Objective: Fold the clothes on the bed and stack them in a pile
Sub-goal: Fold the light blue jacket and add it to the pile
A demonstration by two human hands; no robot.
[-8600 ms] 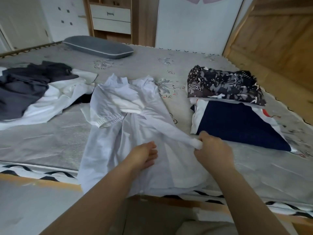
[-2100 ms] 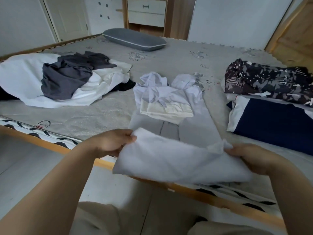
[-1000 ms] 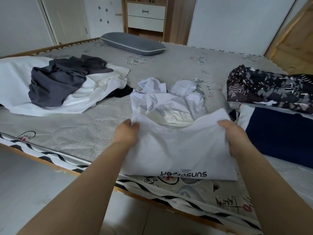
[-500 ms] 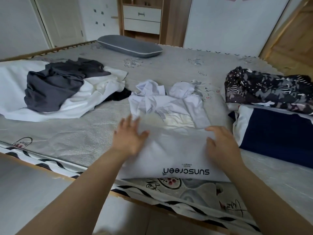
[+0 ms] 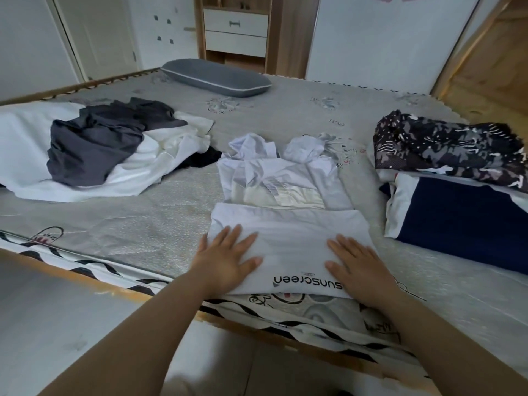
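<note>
A white jacket (image 5: 288, 224) printed "sunscreen" lies near the bed's front edge, its lower part folded up over the body, collar and hood pointing away from me. My left hand (image 5: 225, 261) lies flat on the fold's left side with fingers spread. On the fold's right side my right hand (image 5: 357, 267) presses flat too. To the right sits a pile of folded clothes: a navy and white piece (image 5: 463, 224) under a dark patterned one (image 5: 445, 150). At the left lies an unfolded heap of white cloth (image 5: 25, 155) and dark grey cloth (image 5: 97, 141).
The grey mattress cover (image 5: 143, 232) stretches between the heap and the jacket. A grey pillow (image 5: 214, 78) rests at the far side. The wooden bed frame edge (image 5: 94, 284) runs just below my arms. A drawer cabinet (image 5: 235, 32) and a wooden door (image 5: 491, 58) stand behind.
I lifted the jacket's lower hem, folded it up over the body and let go. Both hands now press flat on the fold, slightly nearer to me than half a second ago.
</note>
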